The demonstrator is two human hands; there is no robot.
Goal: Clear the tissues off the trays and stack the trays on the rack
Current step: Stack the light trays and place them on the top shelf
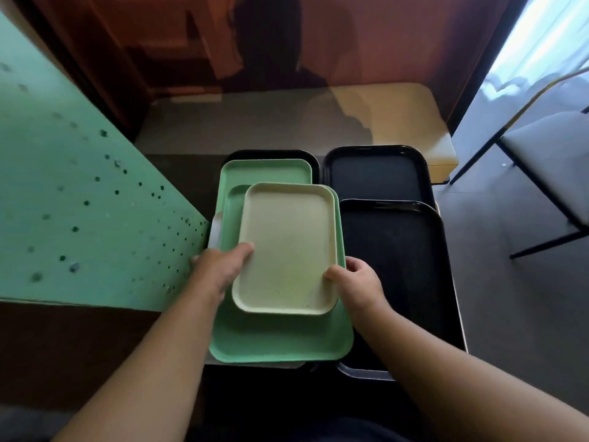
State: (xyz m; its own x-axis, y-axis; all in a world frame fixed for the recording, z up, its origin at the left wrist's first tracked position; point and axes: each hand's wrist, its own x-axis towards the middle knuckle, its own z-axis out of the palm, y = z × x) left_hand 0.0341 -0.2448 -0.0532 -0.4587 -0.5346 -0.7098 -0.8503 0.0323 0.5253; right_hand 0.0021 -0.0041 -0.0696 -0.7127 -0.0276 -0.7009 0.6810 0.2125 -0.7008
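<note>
— Cream plastic up top: we've got the cream tray (pixel 288 247) lying flat on a stack of green trays (pixel 280 339), and both hands are on it.

— Where's our left hand (pixel 220 271)?

— At the tray's near-left edge, thumb laid over the rim onto the tray's surface, fingers out of sight underneath, so it's clamped on that edge. Our right hand (pixel 358 282) pinches the near-right corner, thumb on the rim, fingers curled round the outside.

— And the green ones?

— A large green tray lowest in the stack, a smaller one between it and the cream tray, and another green tray (pixel 266 172) further back on a black one.

— To the right?

— Two black trays (pixel 395 266), one near, one far, just beside the green stack.

— Any tissues?

— We can't make any out. A green perforated panel (pixel 79 202) stands at left, a chair (pixel 548 161) at far right.
</note>
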